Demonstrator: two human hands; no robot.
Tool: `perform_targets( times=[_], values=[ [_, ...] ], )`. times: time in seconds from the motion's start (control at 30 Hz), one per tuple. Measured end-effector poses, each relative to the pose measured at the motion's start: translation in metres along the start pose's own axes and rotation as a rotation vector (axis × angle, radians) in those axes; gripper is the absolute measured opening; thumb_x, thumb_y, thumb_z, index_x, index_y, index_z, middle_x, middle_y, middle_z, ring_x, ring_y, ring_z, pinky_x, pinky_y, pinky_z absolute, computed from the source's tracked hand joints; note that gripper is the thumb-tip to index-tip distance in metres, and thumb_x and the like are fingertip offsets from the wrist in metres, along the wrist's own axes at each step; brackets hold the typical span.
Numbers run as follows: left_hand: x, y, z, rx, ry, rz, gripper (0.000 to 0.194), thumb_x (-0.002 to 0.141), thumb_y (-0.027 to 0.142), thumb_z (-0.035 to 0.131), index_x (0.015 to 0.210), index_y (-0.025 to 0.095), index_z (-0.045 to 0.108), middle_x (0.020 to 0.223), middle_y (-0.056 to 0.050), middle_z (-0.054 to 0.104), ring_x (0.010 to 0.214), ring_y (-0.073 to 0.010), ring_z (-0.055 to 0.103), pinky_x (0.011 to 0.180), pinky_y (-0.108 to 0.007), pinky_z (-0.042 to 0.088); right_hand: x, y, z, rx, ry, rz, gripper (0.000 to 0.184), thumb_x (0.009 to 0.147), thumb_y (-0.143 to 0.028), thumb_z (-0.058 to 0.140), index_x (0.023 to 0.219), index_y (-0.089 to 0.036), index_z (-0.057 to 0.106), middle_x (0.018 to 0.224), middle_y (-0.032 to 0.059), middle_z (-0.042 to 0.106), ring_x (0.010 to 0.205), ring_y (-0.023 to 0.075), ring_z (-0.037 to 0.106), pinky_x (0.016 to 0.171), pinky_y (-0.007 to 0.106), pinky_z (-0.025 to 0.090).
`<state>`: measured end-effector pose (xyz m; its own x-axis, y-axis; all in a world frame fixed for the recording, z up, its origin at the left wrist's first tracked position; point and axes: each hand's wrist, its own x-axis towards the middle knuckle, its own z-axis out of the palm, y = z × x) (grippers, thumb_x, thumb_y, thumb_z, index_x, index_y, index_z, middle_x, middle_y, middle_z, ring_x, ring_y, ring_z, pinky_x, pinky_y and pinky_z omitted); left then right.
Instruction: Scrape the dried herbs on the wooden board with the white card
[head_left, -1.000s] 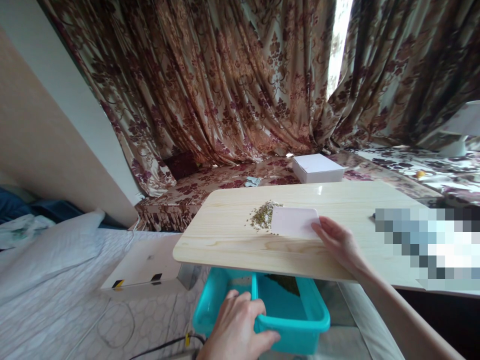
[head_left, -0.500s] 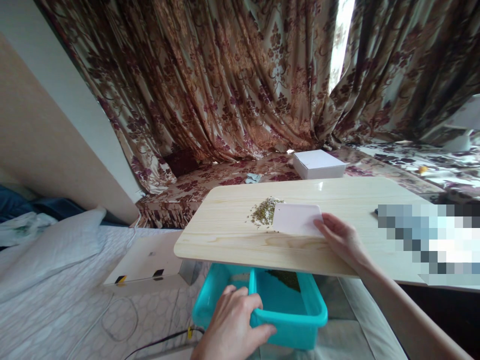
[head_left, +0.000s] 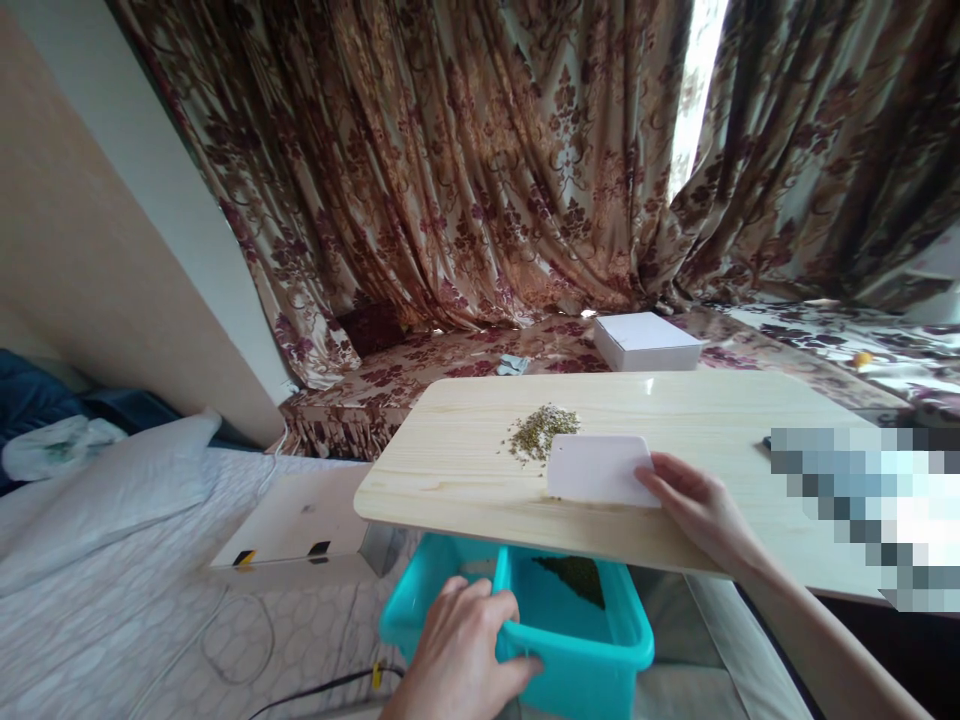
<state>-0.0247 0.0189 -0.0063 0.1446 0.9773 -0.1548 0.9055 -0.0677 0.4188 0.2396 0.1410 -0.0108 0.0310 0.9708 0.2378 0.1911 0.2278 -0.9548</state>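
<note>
- Drawn back a little since the earlier frame, the white plastic card now lies closer to the near edge of the wooden surface, and more of the seed pile shows beside it.
- Right hand: reaching over the near edge of the surface, it pinches the card's right end between thumb and fingers.
- Seed pile: green grains mixed with some white bits, on the left half of the surface, just beyond the card's left end; a few strays lie around it.
- Left hand: below the near edge of the surface, it grips the front rim of a turquoise bin by the divider, thumb outside, fingers over the rim.
- Bin: partly under the near edge of the surface, with a dark green heap in its right compartment.
- Beyond the far edge of the surface: a white box and a pale blue cloth.
- Left of the surface: a flat carton on the bed.
- Right end of the surface: a pixelated object, unreadable.
</note>
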Motion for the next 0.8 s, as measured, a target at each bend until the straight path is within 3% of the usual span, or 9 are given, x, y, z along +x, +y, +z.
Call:
perform_targets(
  times=[0.1, 0.27, 0.47, 0.8],
  values=[
    [0.0, 0.003, -0.003, 0.015, -0.012, -0.013, 0.012, 0.071, 0.031, 0.066, 0.075, 0.022, 0.06, 0.084, 0.0, 0.057, 0.093, -0.0235, 0.047, 0.079, -0.03, 0.034, -0.006, -0.001, 0.002, 0.015, 0.001, 0.003, 0.035, 0.062, -0.052, 0.07, 0.077, -0.02, 0.07, 0.073, 0.0045, 0.073, 0.071, 0.0231, 0.066, 0.062, 0.028, 0.054],
    [-0.002, 0.003, -0.005, 0.023, -0.01, -0.017, 0.012, 0.072, 0.032, 0.066, 0.074, 0.022, 0.059, 0.084, 0.0, 0.057, 0.092, -0.0229, 0.048, 0.078, -0.03, 0.034, 0.001, -0.005, 0.014, 0.062, 0.115, -0.024, 0.03, 0.063, -0.05, 0.071, 0.074, -0.022, 0.068, 0.076, 0.0041, 0.073, 0.075, 0.0239, 0.067, 0.068, 0.03, 0.055],
    [-0.003, -0.003, -0.002, 0.039, 0.016, -0.022, 0.015, 0.071, 0.033, 0.068, 0.072, 0.021, 0.058, 0.083, 0.001, 0.057, 0.091, -0.0231, 0.048, 0.079, -0.03, 0.033, 0.014, -0.005, 0.024, 0.048, 0.074, -0.04, 0.032, 0.064, -0.051, 0.068, 0.075, -0.021, 0.068, 0.079, 0.0056, 0.073, 0.076, 0.0233, 0.067, 0.07, 0.032, 0.055],
    [-0.004, -0.008, 0.002, 0.026, 0.049, 0.01, 0.017, 0.072, 0.035, 0.068, 0.073, 0.022, 0.057, 0.083, 0.001, 0.057, 0.09, -0.0228, 0.047, 0.077, -0.029, 0.033, 0.002, -0.009, 0.021, 0.015, 0.005, -0.034, 0.035, 0.064, -0.054, 0.067, 0.074, -0.02, 0.069, 0.073, 0.0049, 0.073, 0.071, 0.0235, 0.067, 0.062, 0.03, 0.054]
  ],
)
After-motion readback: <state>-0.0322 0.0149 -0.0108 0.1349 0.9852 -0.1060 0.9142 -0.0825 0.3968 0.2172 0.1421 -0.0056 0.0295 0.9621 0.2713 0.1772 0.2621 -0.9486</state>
